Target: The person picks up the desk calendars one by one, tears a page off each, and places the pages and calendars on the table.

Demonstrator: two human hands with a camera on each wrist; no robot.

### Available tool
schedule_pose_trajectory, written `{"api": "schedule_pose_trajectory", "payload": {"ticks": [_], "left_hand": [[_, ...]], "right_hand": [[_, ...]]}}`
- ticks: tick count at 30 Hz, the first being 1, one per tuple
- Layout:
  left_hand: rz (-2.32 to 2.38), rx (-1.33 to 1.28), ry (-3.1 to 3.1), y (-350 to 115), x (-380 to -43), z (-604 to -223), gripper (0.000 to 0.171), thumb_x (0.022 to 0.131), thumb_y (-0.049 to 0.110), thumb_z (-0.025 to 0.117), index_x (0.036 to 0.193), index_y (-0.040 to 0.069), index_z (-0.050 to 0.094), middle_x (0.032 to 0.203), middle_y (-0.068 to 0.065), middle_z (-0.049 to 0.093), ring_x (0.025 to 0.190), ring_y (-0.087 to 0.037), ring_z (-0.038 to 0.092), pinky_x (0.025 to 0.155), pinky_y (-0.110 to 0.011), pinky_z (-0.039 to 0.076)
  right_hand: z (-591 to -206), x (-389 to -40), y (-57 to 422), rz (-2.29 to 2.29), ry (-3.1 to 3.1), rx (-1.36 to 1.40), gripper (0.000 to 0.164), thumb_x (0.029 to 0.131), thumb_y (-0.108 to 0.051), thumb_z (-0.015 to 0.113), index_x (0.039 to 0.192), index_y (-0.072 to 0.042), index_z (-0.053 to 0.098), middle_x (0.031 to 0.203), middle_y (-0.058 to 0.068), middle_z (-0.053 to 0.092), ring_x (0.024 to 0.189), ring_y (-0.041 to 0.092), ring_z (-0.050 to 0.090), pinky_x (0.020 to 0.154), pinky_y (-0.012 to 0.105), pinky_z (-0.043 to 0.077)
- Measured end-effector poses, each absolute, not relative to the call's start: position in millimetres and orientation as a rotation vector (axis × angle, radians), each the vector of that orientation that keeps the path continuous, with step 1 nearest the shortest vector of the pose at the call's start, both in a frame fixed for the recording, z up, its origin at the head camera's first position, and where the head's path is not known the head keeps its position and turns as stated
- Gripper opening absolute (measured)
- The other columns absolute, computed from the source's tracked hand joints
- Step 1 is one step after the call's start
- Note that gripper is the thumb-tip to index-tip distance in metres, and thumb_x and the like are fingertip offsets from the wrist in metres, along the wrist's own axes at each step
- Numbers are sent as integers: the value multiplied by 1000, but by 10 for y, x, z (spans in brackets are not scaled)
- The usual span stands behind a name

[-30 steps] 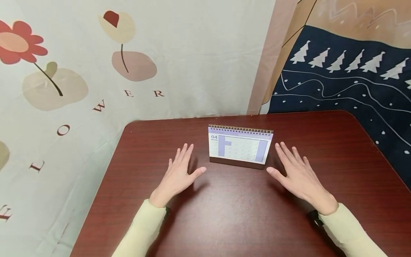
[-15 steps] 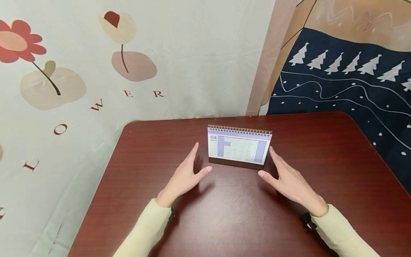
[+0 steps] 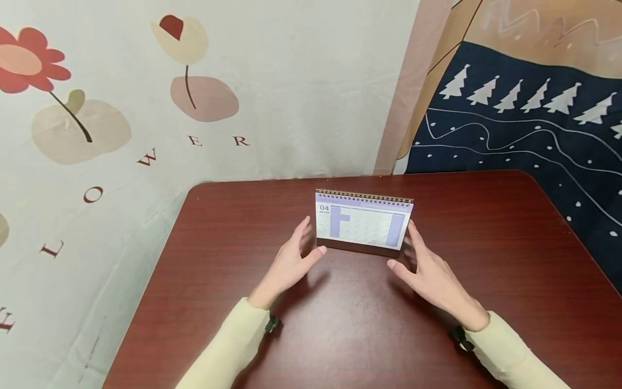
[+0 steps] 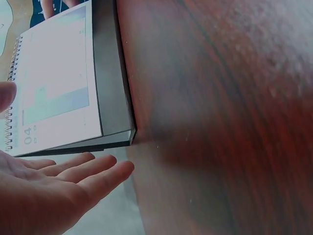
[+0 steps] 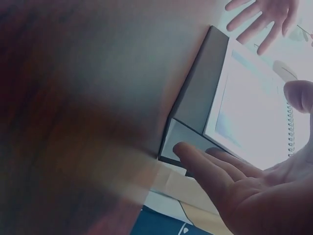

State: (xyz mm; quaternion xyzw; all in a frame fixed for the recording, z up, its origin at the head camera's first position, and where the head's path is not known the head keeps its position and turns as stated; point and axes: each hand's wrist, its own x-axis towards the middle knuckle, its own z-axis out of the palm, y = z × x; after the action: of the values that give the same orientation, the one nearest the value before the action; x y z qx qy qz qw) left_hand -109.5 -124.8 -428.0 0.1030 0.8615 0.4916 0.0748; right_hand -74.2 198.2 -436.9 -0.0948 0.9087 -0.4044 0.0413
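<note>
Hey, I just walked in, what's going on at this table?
A person has both hands at a desk calendar: the left hand is beside its left end, the right hand beside its right end. The calendar stands on the reddish-brown table, showing 04 and facing the person. Neither hand grips it; whether either one touches it, I can't tell.

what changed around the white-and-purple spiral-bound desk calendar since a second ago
The bare left hand moved rightward and the bare right hand leftward, both closing in on the white-and-purple spiral-bound desk calendar and turning more edge-on. Neither grips it. The calendar stayed standing on the reddish-brown wood-grained table.
</note>
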Motion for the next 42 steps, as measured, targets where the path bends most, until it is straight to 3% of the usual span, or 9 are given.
{"api": "schedule_pose_trajectory", "payload": {"ticks": [6,17,24,31,42], "left_hand": [[1510,295,2545,-1216,-1101,-4293,84,98,35,70,165,12,24,161,-18,41,143,-35,46,115,-53,40],[1515,305,2518,-1176,-1092,-4290,81,97,29,70,165,17,27,156,-21,46,141,-38,49,115,-55,39],[1525,328,2521,-1171,-1093,-4295,81,97,27,71,165,18,28,155,-20,48,140,-37,50,114,-55,41],[1579,335,2515,-1203,-1084,-4289,77,97,23,70,163,17,33,150,-18,53,138,-31,52,114,-52,42],[1682,414,2540,-1237,-1059,-4314,69,95,12,71,158,14,43,139,-20,60,126,-39,61,109,-51,47]], "right_hand": [[-4384,-732,1953,-1298,2797,-287,98,100,-42,68,168,-25,-2,153,28,47,124,41,63,98,54,54],[-4385,-735,1952,-1360,2782,-336,98,101,-31,68,167,-26,-4,153,30,46,123,42,64,97,51,54],[-4383,-738,1956,-1362,2779,-339,97,102,-30,68,167,-25,-4,154,30,44,123,42,64,97,50,54],[-4341,-768,1960,-1346,2807,-341,96,101,-30,68,168,-24,-1,148,26,52,117,37,68,96,48,55],[-4276,-798,1984,-1364,2786,-320,95,101,-29,69,168,-27,1,142,25,57,113,34,70,92,44,57]]}}
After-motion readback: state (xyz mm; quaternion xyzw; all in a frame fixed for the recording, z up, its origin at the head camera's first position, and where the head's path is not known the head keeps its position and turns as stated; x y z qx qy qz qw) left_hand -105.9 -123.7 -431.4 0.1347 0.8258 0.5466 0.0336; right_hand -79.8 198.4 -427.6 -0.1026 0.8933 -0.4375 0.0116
